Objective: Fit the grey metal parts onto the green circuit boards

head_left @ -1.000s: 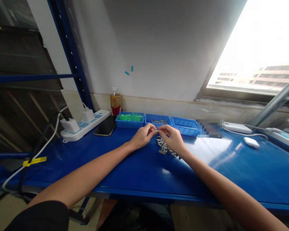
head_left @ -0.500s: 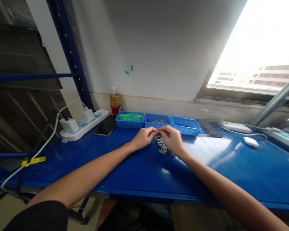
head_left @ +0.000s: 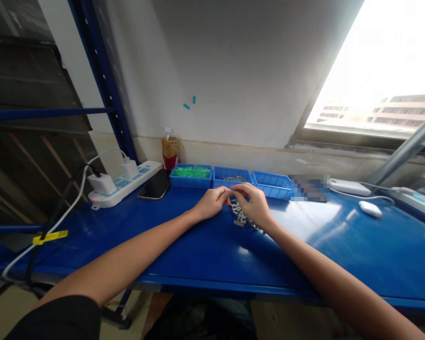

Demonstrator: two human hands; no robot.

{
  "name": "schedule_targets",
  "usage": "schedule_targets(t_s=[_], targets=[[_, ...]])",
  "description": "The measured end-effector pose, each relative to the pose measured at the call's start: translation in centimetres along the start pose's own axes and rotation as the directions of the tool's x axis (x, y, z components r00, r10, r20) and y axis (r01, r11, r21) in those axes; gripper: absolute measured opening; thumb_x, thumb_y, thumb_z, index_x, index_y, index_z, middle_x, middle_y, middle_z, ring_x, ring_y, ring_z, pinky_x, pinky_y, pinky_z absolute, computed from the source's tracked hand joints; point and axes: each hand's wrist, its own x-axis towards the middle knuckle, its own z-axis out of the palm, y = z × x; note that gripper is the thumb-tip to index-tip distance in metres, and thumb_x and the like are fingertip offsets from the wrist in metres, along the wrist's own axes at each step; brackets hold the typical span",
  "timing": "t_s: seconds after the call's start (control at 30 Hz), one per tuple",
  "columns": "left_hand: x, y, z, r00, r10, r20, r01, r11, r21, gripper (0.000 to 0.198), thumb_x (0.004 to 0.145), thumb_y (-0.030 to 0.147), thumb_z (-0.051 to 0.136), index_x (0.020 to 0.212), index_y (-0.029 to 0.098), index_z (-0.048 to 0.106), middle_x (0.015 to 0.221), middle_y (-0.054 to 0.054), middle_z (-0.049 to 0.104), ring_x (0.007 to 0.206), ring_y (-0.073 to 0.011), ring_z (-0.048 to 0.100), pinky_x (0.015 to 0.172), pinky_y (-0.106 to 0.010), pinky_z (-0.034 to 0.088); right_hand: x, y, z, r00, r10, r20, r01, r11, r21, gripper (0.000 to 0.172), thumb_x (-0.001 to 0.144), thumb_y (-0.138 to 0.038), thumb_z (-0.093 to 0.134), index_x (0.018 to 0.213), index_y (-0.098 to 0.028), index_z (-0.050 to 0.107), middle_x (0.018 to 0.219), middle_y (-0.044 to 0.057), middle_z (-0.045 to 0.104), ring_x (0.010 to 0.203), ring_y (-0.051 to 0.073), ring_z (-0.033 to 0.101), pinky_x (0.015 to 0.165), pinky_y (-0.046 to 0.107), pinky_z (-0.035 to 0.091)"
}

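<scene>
My left hand [head_left: 212,203] and my right hand [head_left: 252,204] meet at the fingertips above the table. Both are closed in a pinch, and whatever lies between the fingers is too small and covered to name. Beneath and beside my right hand lies a pile of small silvery metal parts [head_left: 239,216], partly hidden by that hand. Just behind the hands stands a blue bin [head_left: 217,178] with more grey metal pieces [head_left: 234,179] in it.
Left of that bin, another blue bin [head_left: 191,183] holds green plastic [head_left: 191,172]; a third bin [head_left: 273,190] stands right. A phone [head_left: 155,184], power strip [head_left: 127,185] and drink bottle [head_left: 170,150] are at left. A white earbud case [head_left: 370,208] and white power bank [head_left: 350,187] lie right.
Almost nothing differs. My fingers have shifted very slightly while staying pinched together over the same spot.
</scene>
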Motion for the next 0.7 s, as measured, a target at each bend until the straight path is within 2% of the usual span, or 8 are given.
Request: schedule_targets(t_s=[0.23,0.5,0.63,0.7], targets=[[-0.14,-0.05,0.17,0.999,-0.002,0.036,0.001,1.0,0.015,0.035,0.093,0.043,0.04,0.09,0.015,0.061,0.073,-0.003,0.066,0.068,-0.0148,0.06,0.066,-0.024,0.045,-0.08,-0.02,0.08,1.0,0.019,0.004,-0.019,1.0,-0.017,0.016,0.082,-0.02,0.051,0.083,-0.02,0.067,0.082,0.005,0.068,0.075,0.018,0.062,0.07,0.029,0.049],[-0.14,0.22,0.13,1.0,-0.009,0.017,0.008,0.999,0.051,0.03,0.092,0.038,0.042,0.094,0.014,0.061,0.074,-0.003,0.067,0.07,-0.0156,0.062,0.067,-0.024,0.045,-0.07,0.13,0.1,1.0,0.0,0.006,0.0,1.0,-0.007,0.015,0.081,-0.016,0.049,0.078,-0.02,0.064,0.079,0.004,0.066,0.075,0.017,0.061,0.07,0.028,0.048],[-0.06,0.16,0.15,1.0,0.003,-0.019,-0.001,0.995,0.098,0.029,0.091,0.038,0.045,0.099,0.015,0.059,0.08,-0.004,0.067,0.071,-0.0163,0.062,0.065,-0.025,0.045,0.19,-0.06,-0.31,0.999,0.033,0.007,-0.033,0.999,0.022,0.012,0.08,-0.02,0.055,0.087,-0.018,0.063,0.084,0.005,0.067,0.075,0.016,0.063,0.07,0.028,0.05],[-0.03,0.09,0.17,0.999,0.021,-0.031,-0.017,0.991,0.13,0.027,0.09,0.038,0.047,0.098,0.015,0.059,0.082,-0.004,0.068,0.072,-0.0166,0.062,0.066,-0.025,0.045,0.39,-0.24,-0.66,0.998,0.046,0.046,-0.045,0.999,-0.003,0.012,0.078,-0.023,0.058,0.088,-0.018,0.064,0.081,0.005,0.068,0.072,0.016,0.063,0.067,0.028,0.05]])
